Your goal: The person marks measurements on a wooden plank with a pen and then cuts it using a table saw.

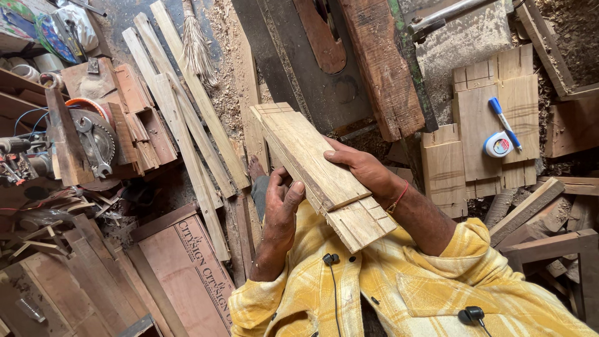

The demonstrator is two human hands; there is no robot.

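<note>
Centrally, a person in a yellow plaid shirt holds a pale wooden board with both hands, above the lap. The board is long and flat, tilted so that its far end points up and to the left and its near end, cut into a stepped notch, lies close to the chest. The left hand is curled around the board's lower long edge, thumb lying on its face, fingers hidden beneath. The right hand grasps the opposite long edge, fingers spread flat on the face; a red thread bracelet circles that wrist.

Behind the board, a saw table carries a thick reddish beam. On the right, a stack of notched pale boards lies on the sawdust-strewn floor; a blue pen and a small tape measure rest on it, touching each other. On the left, long thin slats lean near a straw broom, beside a circular saw blade with a spanner lying on it. A printed plywood sheet lies at lower left.
</note>
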